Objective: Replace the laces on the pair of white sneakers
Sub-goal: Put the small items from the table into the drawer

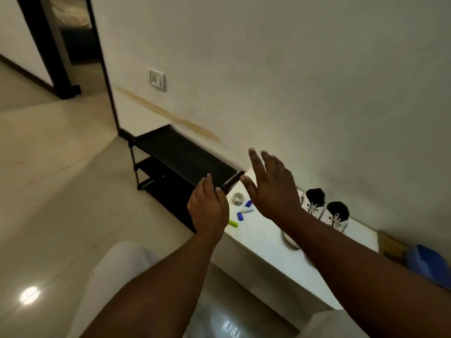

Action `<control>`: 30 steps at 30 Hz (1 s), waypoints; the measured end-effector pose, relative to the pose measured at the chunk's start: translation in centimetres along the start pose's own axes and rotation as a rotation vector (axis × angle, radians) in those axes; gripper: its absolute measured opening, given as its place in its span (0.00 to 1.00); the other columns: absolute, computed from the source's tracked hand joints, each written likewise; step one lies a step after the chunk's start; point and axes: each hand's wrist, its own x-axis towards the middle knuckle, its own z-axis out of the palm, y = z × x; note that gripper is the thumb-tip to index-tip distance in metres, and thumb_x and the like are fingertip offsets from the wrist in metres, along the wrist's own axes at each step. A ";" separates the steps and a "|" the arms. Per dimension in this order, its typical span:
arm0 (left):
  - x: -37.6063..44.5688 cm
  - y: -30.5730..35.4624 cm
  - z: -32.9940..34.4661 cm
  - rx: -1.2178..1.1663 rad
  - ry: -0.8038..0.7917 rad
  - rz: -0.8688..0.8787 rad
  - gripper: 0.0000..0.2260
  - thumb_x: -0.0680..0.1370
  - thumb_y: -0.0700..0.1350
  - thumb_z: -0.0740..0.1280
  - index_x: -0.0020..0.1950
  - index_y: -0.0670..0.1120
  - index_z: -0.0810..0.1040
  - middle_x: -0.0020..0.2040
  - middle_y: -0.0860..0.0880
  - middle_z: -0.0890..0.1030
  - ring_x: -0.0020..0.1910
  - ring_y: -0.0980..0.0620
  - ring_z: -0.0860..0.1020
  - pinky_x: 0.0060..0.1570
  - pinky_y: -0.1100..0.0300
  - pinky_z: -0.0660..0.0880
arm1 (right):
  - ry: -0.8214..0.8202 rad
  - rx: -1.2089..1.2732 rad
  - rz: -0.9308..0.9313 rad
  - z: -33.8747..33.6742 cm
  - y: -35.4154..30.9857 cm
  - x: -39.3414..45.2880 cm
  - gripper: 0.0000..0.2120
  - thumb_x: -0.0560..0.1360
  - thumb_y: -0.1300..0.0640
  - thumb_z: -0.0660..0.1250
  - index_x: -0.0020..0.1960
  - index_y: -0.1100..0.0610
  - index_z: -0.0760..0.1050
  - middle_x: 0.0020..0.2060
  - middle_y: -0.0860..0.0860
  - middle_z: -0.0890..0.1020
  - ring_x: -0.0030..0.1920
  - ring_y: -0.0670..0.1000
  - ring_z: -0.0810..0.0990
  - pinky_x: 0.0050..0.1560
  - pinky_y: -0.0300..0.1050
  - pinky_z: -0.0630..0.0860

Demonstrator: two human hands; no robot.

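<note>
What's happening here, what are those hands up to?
A person holds both hands out over a low white ledge by the wall, holding nothing. The left hand and right hand are open. Two white sneakers, still laced, sit untouched on the ledge beside a tape roll and small coloured bits. The lace job hasn't started.

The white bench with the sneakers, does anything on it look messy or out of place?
Yes: small blue pieces and a green one lie scattered beside a tape roll on the bench. The sneakers stand neatly against the wall.
</note>
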 end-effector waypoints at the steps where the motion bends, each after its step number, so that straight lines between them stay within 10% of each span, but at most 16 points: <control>1: -0.5 -2.0 1.0 -0.032 -0.007 -0.092 0.22 0.84 0.52 0.56 0.78 0.50 0.66 0.74 0.46 0.72 0.70 0.44 0.72 0.65 0.45 0.73 | -0.055 0.010 -0.028 1.8 -0.7 -0.1 0.32 0.84 0.35 0.48 0.84 0.47 0.48 0.80 0.57 0.63 0.78 0.60 0.63 0.73 0.60 0.68; 7: -3.2 -10.7 6.0 -0.250 -0.160 -0.516 0.20 0.83 0.37 0.59 0.76 0.43 0.70 0.72 0.42 0.74 0.69 0.42 0.74 0.64 0.55 0.69 | -0.431 0.019 -0.170 12.7 -4.1 -1.3 0.28 0.85 0.49 0.59 0.82 0.47 0.56 0.80 0.52 0.65 0.77 0.57 0.66 0.73 0.55 0.69; 16: -4.3 -14.3 12.5 -0.413 -0.357 -0.592 0.23 0.83 0.35 0.57 0.76 0.52 0.67 0.64 0.57 0.73 0.65 0.58 0.70 0.60 0.73 0.66 | -0.596 -0.019 -0.263 20.9 -2.9 -2.0 0.23 0.82 0.56 0.63 0.76 0.49 0.68 0.71 0.50 0.75 0.68 0.54 0.73 0.65 0.48 0.75; 30: -3.6 -15.6 13.4 -0.179 -0.231 -0.390 0.27 0.78 0.63 0.46 0.67 0.56 0.75 0.59 0.54 0.82 0.59 0.52 0.78 0.63 0.42 0.72 | -0.457 -0.075 -0.271 22.2 -2.2 -2.5 0.15 0.81 0.49 0.63 0.66 0.51 0.77 0.64 0.51 0.80 0.66 0.55 0.76 0.69 0.56 0.69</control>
